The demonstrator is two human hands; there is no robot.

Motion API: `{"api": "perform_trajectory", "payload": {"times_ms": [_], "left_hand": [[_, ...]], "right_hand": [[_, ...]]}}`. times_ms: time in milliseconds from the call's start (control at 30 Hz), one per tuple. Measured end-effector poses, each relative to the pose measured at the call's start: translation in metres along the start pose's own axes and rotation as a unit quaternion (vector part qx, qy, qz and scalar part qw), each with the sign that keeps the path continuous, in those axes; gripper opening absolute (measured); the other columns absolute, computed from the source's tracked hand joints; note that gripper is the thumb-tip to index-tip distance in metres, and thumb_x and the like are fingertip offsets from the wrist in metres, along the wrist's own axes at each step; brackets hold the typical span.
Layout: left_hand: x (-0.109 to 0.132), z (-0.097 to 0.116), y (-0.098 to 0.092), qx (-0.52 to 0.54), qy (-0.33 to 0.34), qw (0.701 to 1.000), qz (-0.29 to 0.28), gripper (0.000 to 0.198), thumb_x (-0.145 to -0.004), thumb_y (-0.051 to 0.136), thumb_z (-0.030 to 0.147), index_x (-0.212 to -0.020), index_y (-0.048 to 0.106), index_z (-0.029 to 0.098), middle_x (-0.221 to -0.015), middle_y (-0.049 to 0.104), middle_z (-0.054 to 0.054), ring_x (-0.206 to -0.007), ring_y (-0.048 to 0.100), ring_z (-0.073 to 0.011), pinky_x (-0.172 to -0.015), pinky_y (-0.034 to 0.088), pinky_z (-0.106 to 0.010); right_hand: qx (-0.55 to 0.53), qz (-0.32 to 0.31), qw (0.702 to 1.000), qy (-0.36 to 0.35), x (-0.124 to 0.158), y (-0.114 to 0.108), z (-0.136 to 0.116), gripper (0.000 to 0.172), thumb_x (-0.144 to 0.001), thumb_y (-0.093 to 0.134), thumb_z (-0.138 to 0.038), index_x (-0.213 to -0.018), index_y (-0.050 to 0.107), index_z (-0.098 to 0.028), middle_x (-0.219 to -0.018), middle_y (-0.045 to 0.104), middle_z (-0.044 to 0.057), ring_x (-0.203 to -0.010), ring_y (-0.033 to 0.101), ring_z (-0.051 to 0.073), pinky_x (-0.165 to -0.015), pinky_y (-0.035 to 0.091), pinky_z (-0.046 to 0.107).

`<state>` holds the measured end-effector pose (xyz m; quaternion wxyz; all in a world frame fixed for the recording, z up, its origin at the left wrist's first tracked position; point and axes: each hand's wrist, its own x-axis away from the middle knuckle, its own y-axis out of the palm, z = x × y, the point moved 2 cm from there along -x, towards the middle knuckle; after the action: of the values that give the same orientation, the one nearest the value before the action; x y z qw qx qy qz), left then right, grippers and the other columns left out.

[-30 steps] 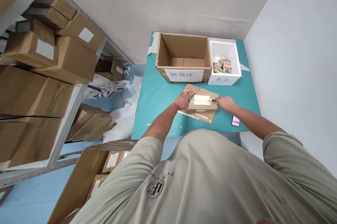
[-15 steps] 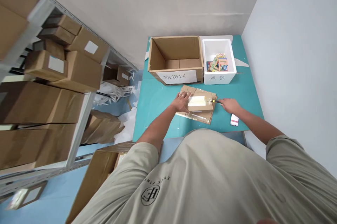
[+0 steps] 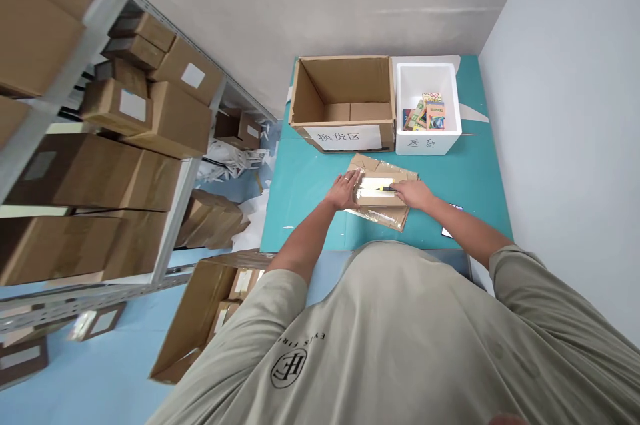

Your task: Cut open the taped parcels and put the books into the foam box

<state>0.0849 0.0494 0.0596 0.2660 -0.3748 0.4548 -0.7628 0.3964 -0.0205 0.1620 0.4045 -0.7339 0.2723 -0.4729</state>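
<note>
A small cardboard box (image 3: 376, 201) with a white label lies on flattened cardboard (image 3: 395, 217) with shiny clear tape, near the front of the teal table. My left hand (image 3: 343, 190) rests on the box's left end, fingers spread. In my right hand (image 3: 414, 194) is a utility knife (image 3: 387, 188), yellow and black, pointing left; its tip lies over the middle of the label. Whether the blade is in the cardboard I cannot tell. A phone-like white card (image 3: 447, 233) lies partly hidden under my right forearm.
At the table's (image 3: 300, 192) back stand an open cardboard carton (image 3: 350, 136) with a handwritten sign and a white foam box (image 3: 429, 143) holding several small colourful packets (image 3: 435, 116). Shelves of boxes (image 3: 165, 112) stand left; an open carton (image 3: 185, 325) sits on the floor.
My right hand has moved left with the utility knife, from the box's right edge to over its label. My left hand stays on the box. The whole view has shifted slightly.
</note>
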Motion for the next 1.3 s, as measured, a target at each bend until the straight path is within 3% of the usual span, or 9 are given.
{"api": "perform_trajectory", "payload": {"times_ms": [200, 467, 700, 967, 1167, 1300], "left_hand": [[-0.003, 0.003, 0.008, 0.015, 0.01, 1.0, 0.01, 0.164, -0.071, 0.103, 0.058, -0.196, 0.004, 0.018, -0.199, 0.025, -0.028, -0.185, 0.028, -0.0471, -0.151, 0.022, -0.061], [-0.012, 0.013, 0.003, 0.02, 0.037, 0.999, 0.024, 0.16, -0.071, 0.102, 0.057, -0.197, 0.009, 0.02, -0.195, 0.034, -0.026, -0.181, 0.035, -0.0472, -0.152, 0.021, -0.06], [-0.026, 0.018, 0.004, 0.015, 0.055, 0.998, 0.025, 0.157, -0.066, 0.103, 0.056, -0.194, 0.021, 0.018, -0.189, 0.042, -0.027, -0.175, 0.04, -0.0526, -0.152, 0.018, -0.061], [-0.039, 0.025, 0.005, -0.003, 0.07, 0.997, 0.03, 0.151, -0.061, 0.105, 0.055, -0.188, 0.033, 0.015, -0.182, 0.048, -0.031, -0.168, 0.045, -0.0568, -0.149, 0.019, -0.064], [-0.036, 0.025, 0.007, -0.009, 0.064, 0.997, 0.029, 0.151, -0.062, 0.104, 0.058, -0.188, 0.031, 0.02, -0.183, 0.049, -0.029, -0.167, 0.047, -0.0573, -0.148, 0.022, -0.066], [-0.032, 0.02, 0.005, -0.004, 0.058, 0.998, 0.032, 0.152, -0.062, 0.106, 0.059, -0.189, 0.031, 0.02, -0.183, 0.048, -0.03, -0.167, 0.047, -0.0575, -0.148, 0.022, -0.068]], "right_hand": [[0.07, -0.021, 0.997, -0.008, -0.028, -0.011, -0.028, 0.051, -0.125, 0.043, -0.029, -0.169, 0.068, -0.024, -0.15, 0.081, 0.019, -0.131, 0.081, 0.033, -0.102, 0.057, 0.039], [0.142, -0.053, 0.986, 0.063, -0.004, -0.021, -0.04, 0.056, -0.118, 0.037, -0.014, -0.167, 0.064, -0.014, -0.145, 0.079, 0.028, -0.123, 0.084, 0.036, -0.098, 0.062, 0.043], [0.146, -0.057, 0.982, 0.105, 0.006, -0.029, -0.052, 0.053, -0.119, 0.036, -0.014, -0.161, 0.068, -0.01, -0.144, 0.079, 0.03, -0.128, 0.083, 0.038, -0.1, 0.062, 0.045], [0.163, -0.085, 0.964, 0.193, 0.061, -0.035, -0.01, 0.053, -0.116, 0.037, -0.01, -0.156, 0.071, -0.01, -0.138, 0.081, 0.029, -0.123, 0.085, 0.039, -0.093, 0.063, 0.043], [0.152, -0.071, 0.963, 0.212, 0.068, -0.028, -0.006, 0.053, -0.118, 0.037, -0.012, -0.161, 0.069, -0.013, -0.138, 0.08, 0.028, -0.122, 0.084, 0.037, -0.094, 0.06, 0.041], [0.14, -0.066, 0.961, 0.229, 0.082, -0.025, 0.015, 0.055, -0.118, 0.036, -0.013, -0.163, 0.068, -0.015, -0.139, 0.08, 0.027, -0.122, 0.084, 0.037, -0.094, 0.058, 0.041]]}}
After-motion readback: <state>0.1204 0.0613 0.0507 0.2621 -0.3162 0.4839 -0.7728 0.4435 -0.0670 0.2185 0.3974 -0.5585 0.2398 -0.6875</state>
